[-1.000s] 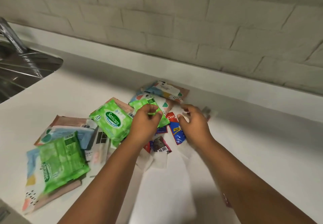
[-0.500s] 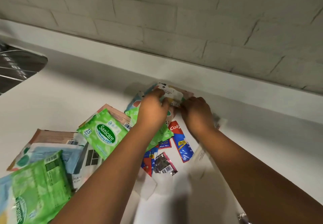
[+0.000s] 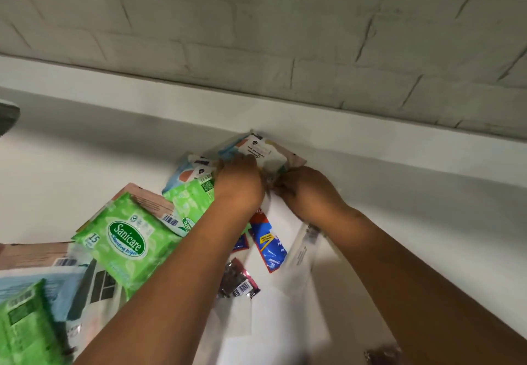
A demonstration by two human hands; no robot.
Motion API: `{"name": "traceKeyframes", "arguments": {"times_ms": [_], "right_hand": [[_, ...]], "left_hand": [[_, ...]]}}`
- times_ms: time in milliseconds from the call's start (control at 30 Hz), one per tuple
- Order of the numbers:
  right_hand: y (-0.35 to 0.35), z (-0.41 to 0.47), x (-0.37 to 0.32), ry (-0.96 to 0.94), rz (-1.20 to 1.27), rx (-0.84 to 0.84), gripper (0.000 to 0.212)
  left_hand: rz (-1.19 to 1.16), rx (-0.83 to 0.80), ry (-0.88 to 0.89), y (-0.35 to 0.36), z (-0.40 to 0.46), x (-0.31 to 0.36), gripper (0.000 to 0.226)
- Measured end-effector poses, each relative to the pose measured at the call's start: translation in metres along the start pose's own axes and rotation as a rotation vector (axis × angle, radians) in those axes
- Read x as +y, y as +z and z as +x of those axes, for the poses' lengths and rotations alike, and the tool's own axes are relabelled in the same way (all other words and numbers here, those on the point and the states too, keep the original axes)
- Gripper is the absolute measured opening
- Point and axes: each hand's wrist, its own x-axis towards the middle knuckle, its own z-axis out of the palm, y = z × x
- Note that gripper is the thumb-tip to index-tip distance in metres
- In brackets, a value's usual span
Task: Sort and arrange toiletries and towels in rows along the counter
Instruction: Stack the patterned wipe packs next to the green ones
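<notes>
Reaching to the back of the white surface (image 3: 399,222), your left hand (image 3: 239,185) and right hand (image 3: 308,193) meet at a pale patterned wipes pack (image 3: 265,151) lying against the raised ledge (image 3: 142,99) under the brick wall (image 3: 256,22). Your left fingers (image 3: 245,162) curl onto the pack's near edge; whether they actually clamp it is hard to tell. Your right fingers are bunched together around something small and blurred just below the pack, and what it is cannot be made out.

No bin or tray holds these things; they lie loose in a heap. A green Sanicare pack (image 3: 125,239) sits left of your left forearm, a second green pack (image 3: 191,202) partly under that arm, a third (image 3: 25,324) at the lower left corner. A blue and red sachet (image 3: 268,248) and a dark sachet with a barcode (image 3: 236,282) lie between your forearms.

Compared with half a second ago, both hands have stayed at the same pack, your view has tilted up toward the wall, and the sink has nearly slipped out at the left edge.
</notes>
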Motion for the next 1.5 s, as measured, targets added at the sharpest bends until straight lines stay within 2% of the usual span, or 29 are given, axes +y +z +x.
{"name": "traceKeyframes", "arguments": {"times_ms": [67,200,233,300,400,467,600,800,900,1233,1433,1500], "right_hand": [[-0.014,-0.001,-0.001,0.029,0.012,-0.034,0.041],[-0.026,0.016,0.018,0.27,0.074,0.071,0.031],[-0.022,0.021,0.025,0.313,0.092,0.071,0.026],[-0.013,0.03,0.038,0.365,0.043,-0.005,0.031],[-0.008,0.036,0.043,0.334,0.03,-0.081,0.057],[-0.008,0.037,0.044,0.302,0.048,-0.095,0.062],[-0.007,0.038,0.049,0.259,-0.063,-0.14,0.065],[-0.008,0.029,0.053,0.287,-0.073,-0.089,0.047],[-0.005,0.018,0.054,0.318,-0.062,-0.063,0.05],[-0.018,-0.034,0.052,0.288,-0.212,0.026,0.03],[-0.027,-0.081,0.047,0.275,-0.318,0.196,0.033],[-0.03,-0.09,0.052,0.327,-0.289,0.183,0.034]], "left_hand": [[0.003,-0.016,-0.004,0.001,-0.001,0.003,0.037],[0.004,-0.002,0.022,0.011,-0.006,0.013,0.043],[0.012,0.008,0.024,0.013,-0.007,0.015,0.045],[0.017,0.042,0.02,0.015,-0.009,0.018,0.045],[0.004,0.059,0.024,0.019,-0.01,0.02,0.041],[0.009,0.057,0.028,0.021,-0.012,0.021,0.039],[0.003,0.092,0.033,0.022,-0.014,0.021,0.032],[-0.029,0.08,0.061,0.019,-0.014,0.024,0.035],[-0.037,0.03,0.098,0.017,-0.015,0.028,0.033],[-0.113,0.048,0.165,0.014,-0.032,0.043,0.027],[-0.177,0.028,0.213,0.01,-0.041,0.065,0.015],[-0.227,-0.014,0.224,0.011,-0.041,0.074,0.01]]}}
